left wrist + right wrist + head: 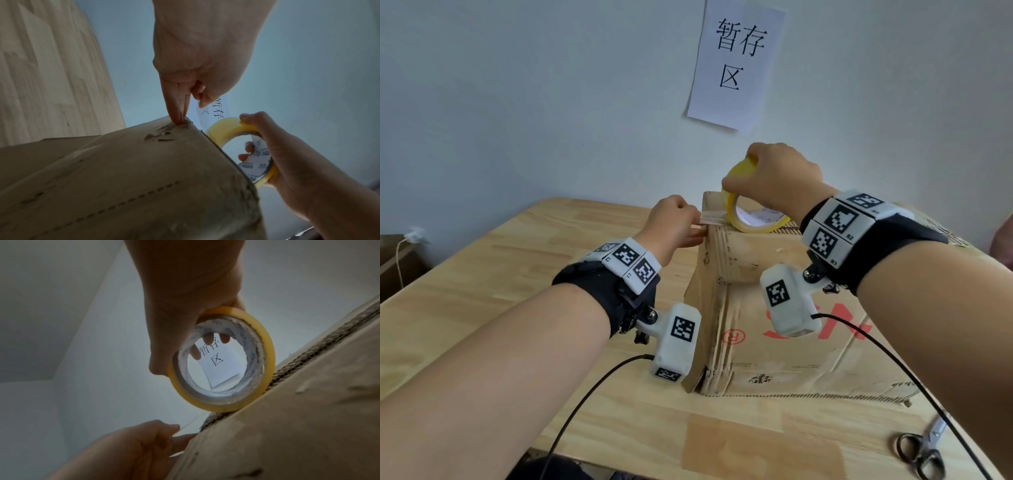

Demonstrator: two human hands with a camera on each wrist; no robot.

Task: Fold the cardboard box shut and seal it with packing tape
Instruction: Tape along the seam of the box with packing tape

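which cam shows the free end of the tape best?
Head view: the free tape end runs clear from the roll to the left hand pinching it at the box edge. Left wrist shows it backlit over the wall sign; right wrist shows only a faint sliver.

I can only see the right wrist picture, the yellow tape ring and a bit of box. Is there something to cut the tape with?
Observer: Yes. Scissors lie on the wooden table, by the right front corner of the cardboard box.
Operator: What's the other hand holding?
Observer: The left hand pinches the clear tape end pulled from the tape roll. Its straight fingers touch the box's top edge.
Operator: Is there writing on the box?
Observer: Red print shows on the side facing the person.
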